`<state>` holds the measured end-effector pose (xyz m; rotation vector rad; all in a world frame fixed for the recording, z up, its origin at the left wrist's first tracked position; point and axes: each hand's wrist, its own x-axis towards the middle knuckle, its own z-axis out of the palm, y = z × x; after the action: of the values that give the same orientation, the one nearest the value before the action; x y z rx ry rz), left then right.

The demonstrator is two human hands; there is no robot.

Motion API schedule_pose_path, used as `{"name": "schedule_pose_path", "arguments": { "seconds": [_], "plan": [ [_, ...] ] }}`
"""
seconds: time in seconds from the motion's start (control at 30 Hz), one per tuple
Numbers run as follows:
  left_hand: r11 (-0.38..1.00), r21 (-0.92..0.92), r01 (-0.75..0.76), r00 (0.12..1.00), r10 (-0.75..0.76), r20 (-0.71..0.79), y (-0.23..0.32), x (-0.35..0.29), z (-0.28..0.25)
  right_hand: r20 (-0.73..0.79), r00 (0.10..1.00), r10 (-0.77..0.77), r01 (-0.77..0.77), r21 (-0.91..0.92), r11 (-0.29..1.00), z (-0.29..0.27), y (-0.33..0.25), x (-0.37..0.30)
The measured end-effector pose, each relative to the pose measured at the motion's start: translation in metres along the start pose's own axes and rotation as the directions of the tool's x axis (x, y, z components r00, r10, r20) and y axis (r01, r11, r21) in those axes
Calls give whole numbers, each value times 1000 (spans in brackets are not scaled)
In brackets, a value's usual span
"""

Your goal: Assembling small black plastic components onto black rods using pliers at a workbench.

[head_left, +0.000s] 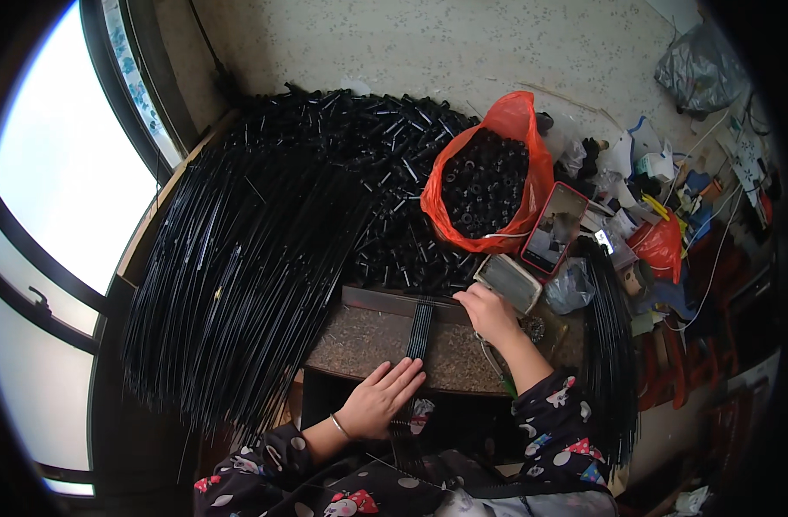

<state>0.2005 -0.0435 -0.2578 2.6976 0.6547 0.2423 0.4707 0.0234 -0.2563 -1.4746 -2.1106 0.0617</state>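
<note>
My left hand [381, 398], with a bangle at the wrist, lies with its fingers stretched out over a narrow row of thin black rods [420, 330]. The rods run side by side across the speckled brown work board [359, 340], up to a long dark bar [381, 300] at its far edge. At the right end of that bar is my right hand [490, 315], its thumb and fingers pinched together. What they hold, if anything, is too small to make out. Beside my right wrist lies a hand tool with a green handle [504, 376], partly hidden.
A large heap of long black rods [239, 267] covers the left, with short black pieces [394, 138] behind. A red plastic bag [435, 194] holds black ring-like parts. Nearby are a phone [540, 250], a shallow box [508, 283], another rod bundle [609, 345] and clutter at right.
</note>
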Motion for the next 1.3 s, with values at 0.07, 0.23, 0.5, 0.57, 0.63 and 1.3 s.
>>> {"name": "schedule_pose_path", "arguments": {
  "seconds": [0.07,0.23,0.5,0.57,0.63,1.3],
  "plan": [
    [1000,-3,-5,1000,5,-7,-1,0,1,54,999,1,-1,2,1000,13,-7,1],
    [1000,7,-7,1000,7,-12,-3,0,4,71,993,95,-94,-17,995,15,-9,3],
    [1000,-15,-25,1000,25,12,-5,1,1,84,986,141,-148,77,986,17,-17,11],
    [999,32,-30,998,28,52,-6,2,-1,87,984,155,-163,94,982,17,-14,11],
    [999,16,-31,999,30,35,-5,2,1,90,982,166,-176,114,978,15,-11,10],
    [998,46,-34,998,32,58,-8,-1,2,220,976,12,-41,126,991,17,-4,27]
  ]
}}
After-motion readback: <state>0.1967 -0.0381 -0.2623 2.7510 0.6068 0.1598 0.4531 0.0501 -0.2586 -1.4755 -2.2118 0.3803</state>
